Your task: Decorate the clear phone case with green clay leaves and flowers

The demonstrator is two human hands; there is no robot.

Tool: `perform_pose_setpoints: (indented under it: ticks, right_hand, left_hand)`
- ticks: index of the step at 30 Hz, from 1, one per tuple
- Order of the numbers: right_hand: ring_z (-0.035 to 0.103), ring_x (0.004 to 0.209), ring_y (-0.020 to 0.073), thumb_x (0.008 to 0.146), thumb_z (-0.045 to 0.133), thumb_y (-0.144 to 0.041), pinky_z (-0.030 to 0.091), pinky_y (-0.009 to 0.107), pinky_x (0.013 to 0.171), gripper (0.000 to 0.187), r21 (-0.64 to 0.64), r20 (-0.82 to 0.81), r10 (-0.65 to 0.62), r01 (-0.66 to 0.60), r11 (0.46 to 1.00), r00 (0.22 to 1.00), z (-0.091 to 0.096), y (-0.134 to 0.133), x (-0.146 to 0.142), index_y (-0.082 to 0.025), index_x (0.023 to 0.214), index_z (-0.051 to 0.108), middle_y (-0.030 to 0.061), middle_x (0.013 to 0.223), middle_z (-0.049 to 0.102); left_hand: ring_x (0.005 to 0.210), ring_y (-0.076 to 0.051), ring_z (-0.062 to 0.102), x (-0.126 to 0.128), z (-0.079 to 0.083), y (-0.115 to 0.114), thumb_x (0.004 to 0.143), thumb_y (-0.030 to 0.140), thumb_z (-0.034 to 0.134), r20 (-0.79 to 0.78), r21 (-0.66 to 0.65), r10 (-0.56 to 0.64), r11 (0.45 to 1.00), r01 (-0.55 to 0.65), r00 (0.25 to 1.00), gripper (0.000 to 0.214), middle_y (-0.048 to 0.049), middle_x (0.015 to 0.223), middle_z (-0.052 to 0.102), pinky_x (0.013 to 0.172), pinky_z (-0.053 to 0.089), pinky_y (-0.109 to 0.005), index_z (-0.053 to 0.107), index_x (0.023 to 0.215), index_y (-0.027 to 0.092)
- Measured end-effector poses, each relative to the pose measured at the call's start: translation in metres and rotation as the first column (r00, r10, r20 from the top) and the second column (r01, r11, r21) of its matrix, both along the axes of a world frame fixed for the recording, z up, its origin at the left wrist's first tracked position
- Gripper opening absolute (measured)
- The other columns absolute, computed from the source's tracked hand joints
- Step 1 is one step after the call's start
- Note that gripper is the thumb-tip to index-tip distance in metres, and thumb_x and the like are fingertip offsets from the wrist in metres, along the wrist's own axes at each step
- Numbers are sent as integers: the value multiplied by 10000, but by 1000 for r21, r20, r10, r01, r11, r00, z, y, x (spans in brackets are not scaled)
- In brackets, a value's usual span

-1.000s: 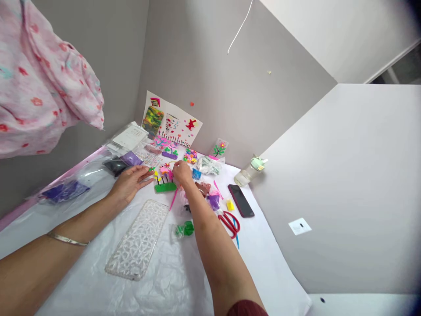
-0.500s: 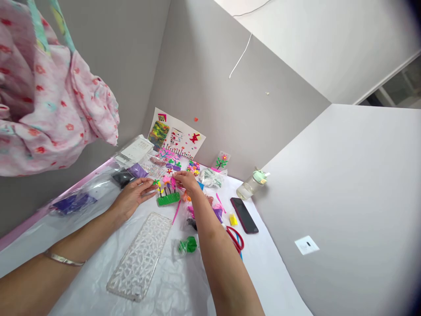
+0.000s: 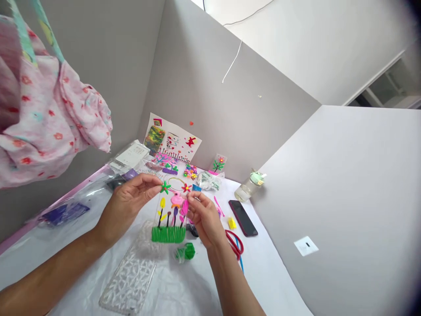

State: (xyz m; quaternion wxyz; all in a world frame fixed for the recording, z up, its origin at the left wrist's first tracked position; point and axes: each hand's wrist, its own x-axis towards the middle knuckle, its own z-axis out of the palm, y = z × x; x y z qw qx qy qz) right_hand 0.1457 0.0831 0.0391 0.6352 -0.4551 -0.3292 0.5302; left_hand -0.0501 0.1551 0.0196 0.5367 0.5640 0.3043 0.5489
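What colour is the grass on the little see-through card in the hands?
The grass is bright green; it shows best in the head view.

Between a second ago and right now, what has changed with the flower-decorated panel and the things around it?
The flower-decorated panel lay on the table between the hands; now it is raised and drawn nearer. The left hand pinches its upper left corner, and the right hand has come back to grip its right edge. The phone, bottle and clear textured case stayed put.
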Motion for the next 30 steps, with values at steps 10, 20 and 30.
perform_pose_setpoints:
  ticks: [10,20,30]
  right_hand:
    - [734,745,142,693,981,-385,592,248,741,349,5,-81,-51,52,999,995,-18,-40,-11,-212,851,724,20,851,812]
    - [743,770,149,690,976,-378,600,257,741,332,4,-91,-51,52,999,995,-20,-41,-12,-205,843,737,32,906,830]
    - [727,773,134,696,972,-360,588,234,731,314,-6,-109,-51,51,999,993,-21,-42,-12,-201,851,750,30,917,827]
  left_hand:
    - [1073,-252,643,10,-10,-11,880,533,765,-191,230,35,973,10,981,170,25,1036,713,1064,446,-398,798,891,366]
    - [1134,-260,630,12,-18,-8,897,529,743,-264,288,88,957,-8,960,188,11,1060,697,1084,451,-395,789,912,346]
    - [1123,-288,634,11,-21,-5,888,552,705,-303,198,22,979,40,953,244,-10,1080,701,1126,416,-473,752,908,313]
